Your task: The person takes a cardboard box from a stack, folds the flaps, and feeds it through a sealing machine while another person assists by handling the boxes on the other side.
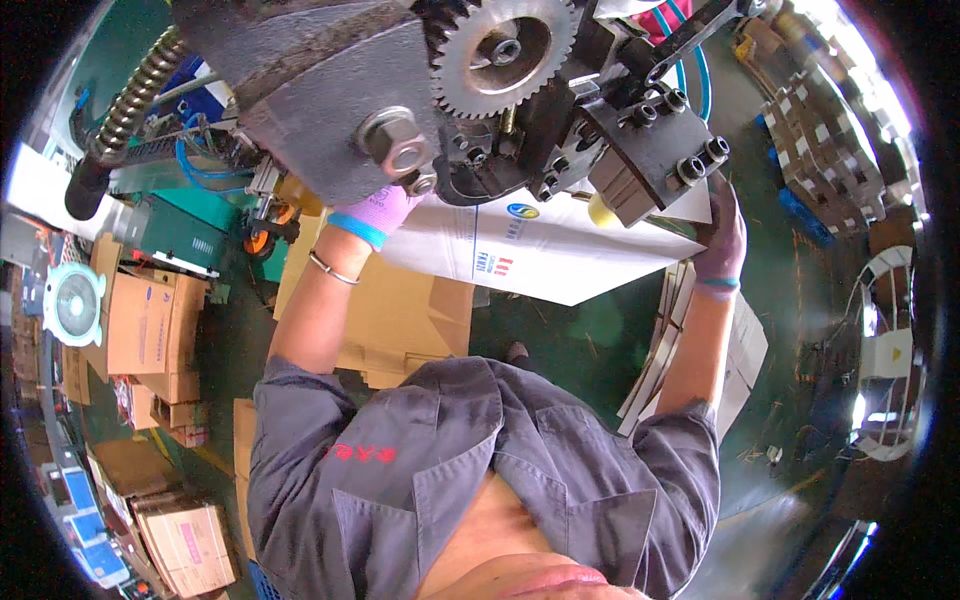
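Observation:
A white printed cardboard sheet lies beneath a dark machine head, one corner pointing towards me. At its left edge is my left hand, in a pale purple glove with a blue cuff. That hand is closed on the cardboard, with its fingertips hidden behind the machine. My right hand, gloved alike, grips the right edge, its fingers partly out of sight. Above the sheet, the machine head carries a toothed metal gear and large bolts. A black bolted block hangs close over the cardboard, hiding part of it.
Brown cardboard lies below the sheet on the left, and stacked flat cardboard leans at the right. Cartons and a small fan stand farther left. A threaded rod slants down at upper left. Stacked bundles stand far right.

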A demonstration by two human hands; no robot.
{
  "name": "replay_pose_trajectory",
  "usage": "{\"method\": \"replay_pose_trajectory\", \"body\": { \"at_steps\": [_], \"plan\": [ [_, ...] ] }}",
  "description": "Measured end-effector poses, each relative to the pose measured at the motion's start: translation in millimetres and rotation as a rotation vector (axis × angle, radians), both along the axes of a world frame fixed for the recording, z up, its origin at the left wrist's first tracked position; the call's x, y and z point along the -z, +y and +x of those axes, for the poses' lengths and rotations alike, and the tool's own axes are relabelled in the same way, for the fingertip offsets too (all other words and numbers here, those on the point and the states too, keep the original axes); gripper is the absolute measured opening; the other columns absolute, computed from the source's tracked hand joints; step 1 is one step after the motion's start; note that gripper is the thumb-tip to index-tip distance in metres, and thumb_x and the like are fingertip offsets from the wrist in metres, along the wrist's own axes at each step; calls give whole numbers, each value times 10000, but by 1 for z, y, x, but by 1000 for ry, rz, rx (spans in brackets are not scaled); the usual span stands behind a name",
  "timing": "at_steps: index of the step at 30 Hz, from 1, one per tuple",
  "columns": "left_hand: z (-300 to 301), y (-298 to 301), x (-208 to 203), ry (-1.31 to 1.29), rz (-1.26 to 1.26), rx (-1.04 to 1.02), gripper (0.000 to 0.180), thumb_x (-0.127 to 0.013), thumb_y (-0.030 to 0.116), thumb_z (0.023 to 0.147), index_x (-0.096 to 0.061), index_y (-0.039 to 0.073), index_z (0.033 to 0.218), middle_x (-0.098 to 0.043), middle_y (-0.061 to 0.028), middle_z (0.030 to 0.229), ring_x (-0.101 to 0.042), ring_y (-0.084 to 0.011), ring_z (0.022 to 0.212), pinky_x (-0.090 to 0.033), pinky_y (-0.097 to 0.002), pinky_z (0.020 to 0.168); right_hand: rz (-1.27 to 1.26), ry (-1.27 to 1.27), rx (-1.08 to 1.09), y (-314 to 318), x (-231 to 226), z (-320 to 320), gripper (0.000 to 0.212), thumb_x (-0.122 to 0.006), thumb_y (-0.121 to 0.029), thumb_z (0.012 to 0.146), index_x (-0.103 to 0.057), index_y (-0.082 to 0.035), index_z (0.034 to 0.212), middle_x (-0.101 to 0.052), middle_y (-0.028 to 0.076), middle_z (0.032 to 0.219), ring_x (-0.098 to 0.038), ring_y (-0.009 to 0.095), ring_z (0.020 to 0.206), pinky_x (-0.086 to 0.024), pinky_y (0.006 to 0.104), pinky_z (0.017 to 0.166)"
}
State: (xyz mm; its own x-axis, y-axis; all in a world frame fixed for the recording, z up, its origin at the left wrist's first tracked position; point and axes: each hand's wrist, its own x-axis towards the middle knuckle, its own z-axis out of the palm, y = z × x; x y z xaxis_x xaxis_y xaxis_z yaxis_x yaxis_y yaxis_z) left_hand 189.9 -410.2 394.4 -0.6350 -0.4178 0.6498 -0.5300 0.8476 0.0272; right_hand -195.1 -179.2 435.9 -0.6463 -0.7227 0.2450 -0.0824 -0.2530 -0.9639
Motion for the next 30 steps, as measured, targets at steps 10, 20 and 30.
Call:
{"method": "replay_pose_trajectory", "body": {
  "at_steps": [10,20,30],
  "plan": [
    [-11,26,-48,-285,389,-119,531,-480,354,885,-446,116,1358,-399,-133,1430,-351,-336,1322,-238,-452,1119,-133,-29,54,3,12,34,467,-656,-195,826,-543,59,1202,-620,93,1104,-570,172,999,-419,297,917],
    [-8,-6,-13,-282,167,-80,442,-576,276,835,-551,96,1238,-516,-149,1313,-429,-356,1239,-267,-472,1097,-165,-138,111,-2,22,34,420,-601,-171,865,-540,76,1199,-621,96,1097,-588,170,996,-445,300,898],
    [-18,93,37,26,-97,81,437,-591,361,840,-567,58,1154,-473,-154,1312,-437,-321,1235,-266,-544,1067,-335,-93,346,45,21,-11,469,-543,-250,924,-465,6,1308,-606,143,1167,-597,209,994,-449,353,924]
  ]
}}
